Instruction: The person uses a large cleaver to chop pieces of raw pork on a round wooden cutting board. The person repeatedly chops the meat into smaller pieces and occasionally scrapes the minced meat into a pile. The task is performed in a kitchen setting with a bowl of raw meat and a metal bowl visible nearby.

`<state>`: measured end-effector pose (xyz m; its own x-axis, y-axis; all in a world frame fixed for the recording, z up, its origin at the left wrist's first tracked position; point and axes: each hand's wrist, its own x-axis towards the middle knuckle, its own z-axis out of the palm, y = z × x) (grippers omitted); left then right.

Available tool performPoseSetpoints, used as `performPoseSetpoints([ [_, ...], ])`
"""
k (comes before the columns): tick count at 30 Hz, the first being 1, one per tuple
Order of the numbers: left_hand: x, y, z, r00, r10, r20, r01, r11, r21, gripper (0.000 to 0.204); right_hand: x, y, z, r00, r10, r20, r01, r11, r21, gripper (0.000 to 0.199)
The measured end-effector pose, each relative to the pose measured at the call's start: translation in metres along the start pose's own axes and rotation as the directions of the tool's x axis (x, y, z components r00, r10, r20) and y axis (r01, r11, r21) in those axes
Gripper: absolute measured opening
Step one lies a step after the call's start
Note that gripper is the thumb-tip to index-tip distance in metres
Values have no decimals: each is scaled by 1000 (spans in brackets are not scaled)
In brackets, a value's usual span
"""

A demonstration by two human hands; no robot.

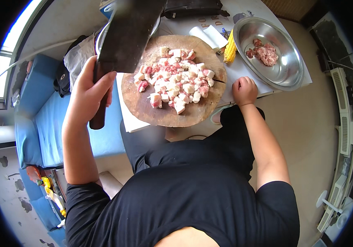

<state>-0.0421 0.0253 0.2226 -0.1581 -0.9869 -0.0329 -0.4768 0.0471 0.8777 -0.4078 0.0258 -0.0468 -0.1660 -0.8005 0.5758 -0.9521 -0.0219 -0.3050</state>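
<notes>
The left hand (89, 88) is wrapped tight around the brown handle of a big cleaver (125, 37). Its wide, dark blade sticks up and away, past the fingers. The right hand (245, 91) is curled into a loose fist and rests on the edge of the white table (258, 9). I can't see anything in it.

Between the two hands, a bit farther out, is a round wooden chopping board (174, 120). Lots of small pink and white meat cubes (176, 82) are spread over it. Just past the right hand sits a shiny metal bowl (285, 74) with a clump of chopped meat (267, 54) inside. A yellow corn cob (230, 50) lies beyond the right hand, right beside the bowl. A blue sofa (61, 119) is off past the left arm.
</notes>
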Motion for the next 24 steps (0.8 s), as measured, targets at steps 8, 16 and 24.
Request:
performPoseSetpoints([
  [8,-2,-33,19,962,-203,182,195,979,59,24,-1,-7,6,1000,3,13,-3,999,32,15],
  [16,-3,-47,40,964,-168,206,130,974,186,33,-1,-10,2,1000,2,14,-3,999,39,14],
  [24,-4,-3,21,993,-1,115,0,1000,4,22,-3,-1,-2,1000,16,13,-16,1000,7,15],
])
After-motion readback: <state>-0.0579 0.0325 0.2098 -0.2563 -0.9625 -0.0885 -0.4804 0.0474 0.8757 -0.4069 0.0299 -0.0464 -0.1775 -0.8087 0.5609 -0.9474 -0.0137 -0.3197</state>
